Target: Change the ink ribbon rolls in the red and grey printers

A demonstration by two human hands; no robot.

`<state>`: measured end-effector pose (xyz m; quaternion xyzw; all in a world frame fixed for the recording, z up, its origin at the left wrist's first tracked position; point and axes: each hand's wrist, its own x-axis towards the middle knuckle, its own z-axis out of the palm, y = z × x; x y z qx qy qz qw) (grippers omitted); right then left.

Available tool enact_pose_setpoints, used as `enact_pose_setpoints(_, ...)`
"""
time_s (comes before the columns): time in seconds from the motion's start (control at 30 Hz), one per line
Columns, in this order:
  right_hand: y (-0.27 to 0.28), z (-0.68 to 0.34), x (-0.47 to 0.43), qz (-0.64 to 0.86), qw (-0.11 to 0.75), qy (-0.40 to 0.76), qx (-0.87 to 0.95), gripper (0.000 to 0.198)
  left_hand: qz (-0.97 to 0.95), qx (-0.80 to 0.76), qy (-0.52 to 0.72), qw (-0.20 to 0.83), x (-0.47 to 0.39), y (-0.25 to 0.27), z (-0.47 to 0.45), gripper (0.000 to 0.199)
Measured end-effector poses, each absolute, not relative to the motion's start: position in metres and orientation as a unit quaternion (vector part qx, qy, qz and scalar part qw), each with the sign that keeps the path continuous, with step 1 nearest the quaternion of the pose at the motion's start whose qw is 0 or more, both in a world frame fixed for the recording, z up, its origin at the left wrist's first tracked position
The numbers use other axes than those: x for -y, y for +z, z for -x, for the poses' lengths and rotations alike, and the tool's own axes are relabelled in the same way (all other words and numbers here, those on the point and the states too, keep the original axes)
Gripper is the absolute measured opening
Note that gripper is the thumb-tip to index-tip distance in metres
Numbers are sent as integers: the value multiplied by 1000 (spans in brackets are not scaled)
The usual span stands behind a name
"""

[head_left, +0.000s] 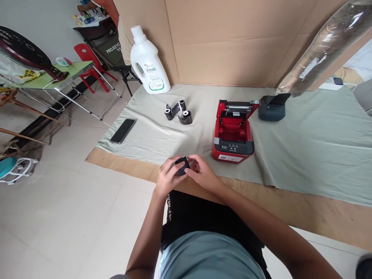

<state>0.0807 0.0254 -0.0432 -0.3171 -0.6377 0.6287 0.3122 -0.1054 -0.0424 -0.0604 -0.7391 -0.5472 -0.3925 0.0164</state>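
Both my hands meet over the table's front edge around a small black roll (182, 165), which looks like the ribbon rolls lying further back. My left hand (169, 173) has its fingers wrapped round the roll's left side and front. From the right, my right hand (201, 170) pinches it with thumb and fingers. To the right stands a red label printer (232, 133) with its lid raised and its red inside showing. Several black ribbon rolls (185, 117) with white cores sit behind my hands, some ribbon unwound between them.
A phone (123, 130) lies at the left, with a white detergent bottle (150, 64) behind it. A dark grey device (272, 108) stands right of the printer. Cardboard (221, 42) walls the back; a plastic-wrapped roll (322, 50) leans at the right. Another person's orange sleeve (110, 9) shows behind.
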Motion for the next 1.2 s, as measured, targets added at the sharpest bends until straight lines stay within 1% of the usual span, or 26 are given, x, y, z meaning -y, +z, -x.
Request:
enact_pose_setpoints(0.07, -44, -81, -26, 307, 280, 637, 649, 33, 732, 545, -409, 0, 43, -60, 106, 27)
enact_pose_setpoints(0.13, -45, -81, -25, 298, 282, 643, 647, 30, 736, 539, -409, -7, 42, -57, 106, 26)
enact_pose_setpoints(0.27, -47, -83, -26, 334, 336, 610, 635, 28, 737, 557, -380, 31, 40, -46, 103, 23)
enact_pose_setpoints(0.33, -47, -85, -27, 351, 360, 574, 646, 30, 717, 581, -382, 45, 38, -44, 96, 20)
enact_pose_setpoints(0.4, -46, -87, -27, 357, 374, 529, 673, 30, 694, 600, -395, 38, 36, -44, 86, 20)
enact_pose_setpoints(0.5, -45, -90, -26, 353, 390, 462, 714, 27, 651, 622, -435, 1, 31, -45, 70, 18)
enact_pose_setpoints(0.63, -47, -91, -26, 321, 401, 427, 745, 26, 586, 644, -487, -74, 24, -36, 59, 14)
enact_pose_setpoints(0.83, -50, -86, -25, 312, 423, 410, 745, 23, 564, 648, -475, -190, 23, -16, 61, 16)
enact_pose_setpoints(0.9, -49, -85, -21, 323, 442, 395, 738, 29, 563, 643, -477, -204, 21, -12, 67, 17)
enact_pose_setpoints(1.0, -44, -83, -7, 320, 471, 332, 752, 43, 536, 651, -502, -192, 4, -9, 90, 23)
enact_pose_setpoints(1.03, -43, -81, 0, 295, 463, 315, 774, 44, 526, 655, -511, -182, -6, -8, 102, 25)
enact_pose_setpoints(1.1, -43, -74, 19, 205, 413, 296, 836, 36, 511, 666, -523, -148, -35, -6, 127, 26)
enact_pose_setpoints(1.2, -52, -57, 51, 42, 285, 260, 922, 18, 507, 682, -515, -113, -85, -5, 161, 27)
